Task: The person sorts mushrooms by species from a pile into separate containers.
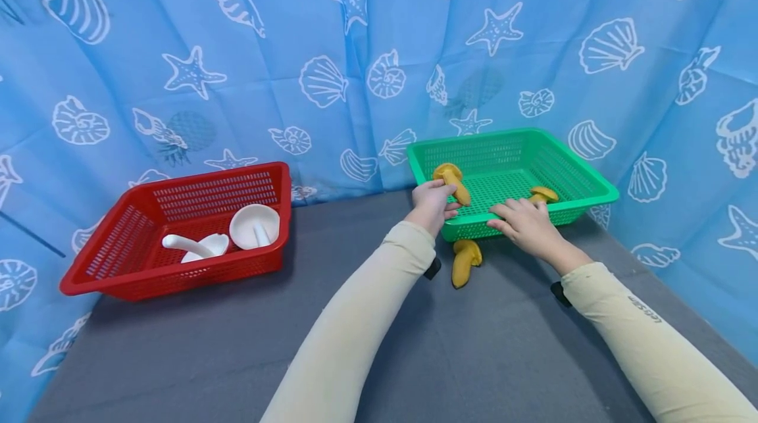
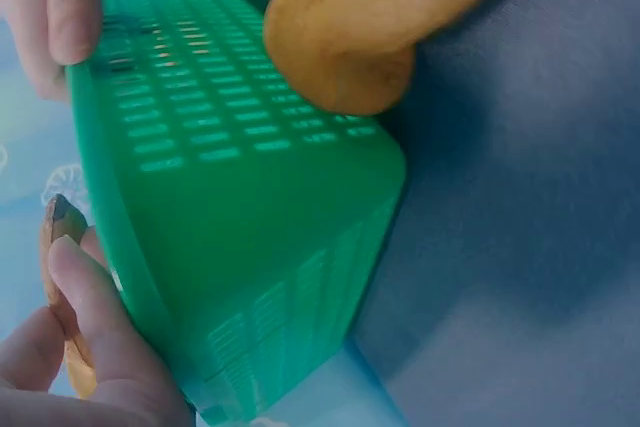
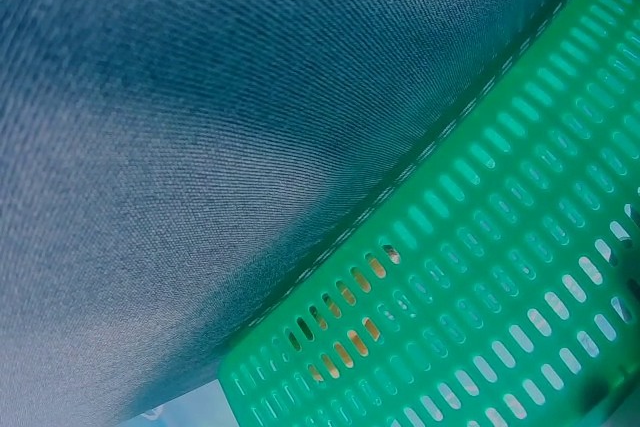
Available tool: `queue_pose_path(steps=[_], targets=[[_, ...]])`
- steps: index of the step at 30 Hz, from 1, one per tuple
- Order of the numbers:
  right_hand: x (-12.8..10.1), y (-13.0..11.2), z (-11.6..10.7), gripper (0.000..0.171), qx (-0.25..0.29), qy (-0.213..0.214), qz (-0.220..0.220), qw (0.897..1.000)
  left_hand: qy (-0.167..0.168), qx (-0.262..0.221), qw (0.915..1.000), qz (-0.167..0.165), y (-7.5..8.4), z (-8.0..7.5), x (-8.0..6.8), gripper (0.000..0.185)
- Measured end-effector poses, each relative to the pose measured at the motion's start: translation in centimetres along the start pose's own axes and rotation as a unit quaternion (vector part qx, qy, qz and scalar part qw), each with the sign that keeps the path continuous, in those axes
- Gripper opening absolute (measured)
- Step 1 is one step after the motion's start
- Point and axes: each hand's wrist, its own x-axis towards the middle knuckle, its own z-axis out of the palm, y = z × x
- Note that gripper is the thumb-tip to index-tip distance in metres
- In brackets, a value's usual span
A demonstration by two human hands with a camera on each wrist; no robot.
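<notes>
My left hand pinches a yellow-brown mushroom above the near left corner of the green basket. The left wrist view shows this mushroom's stem between the thumb and fingers, beside the rim. At the near rim, my right hand grips the basket, its thumb outside and its fingers reaching inside. A second mushroom lies in the basket just beyond those fingers, and shows through the slots in the right wrist view. Outside, a third mushroom lies on the table against the basket's front wall.
A red basket stands on the left of the grey table. In it are a white bowl with a white-handled utensil and a white spoon. A blue shell-patterned curtain hangs behind.
</notes>
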Motion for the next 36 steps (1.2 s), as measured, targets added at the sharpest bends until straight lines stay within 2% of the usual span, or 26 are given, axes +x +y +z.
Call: queue_pose_path(steps=[7,17,21,27,32,36], targets=[[0.2,-0.1,0.0,0.035,0.003,-0.007,0.009,1.000,0.016,0.004,0.9997,-0.019,0.5,0.1,-0.2,0.034],[0.2,-0.2,-0.1,0.036,0.005,-0.006,0.007,1.000,-0.004,0.001,1.0000,-0.002,0.2,-0.5,-0.3,0.030],[0.2,-0.2,0.0,0.035,0.004,-0.005,0.008,1.000,-0.039,-0.015,0.9991,0.007,-0.3,-1.4,-0.6,0.031],[0.1,-0.1,0.1,0.038,-0.001,0.001,0.006,1.000,-0.108,-0.013,0.9941,-0.003,-0.8,-3.7,-0.9,0.031],[0.0,-0.2,0.1,0.038,0.002,0.007,0.000,1.000,-0.137,-0.002,0.9906,0.000,-1.3,-5.5,-1.5,0.034],[0.0,-0.3,0.0,0.036,0.004,0.007,-0.002,1.000,-0.146,0.010,0.9892,0.001,-1.7,-6.7,-1.9,0.034]])
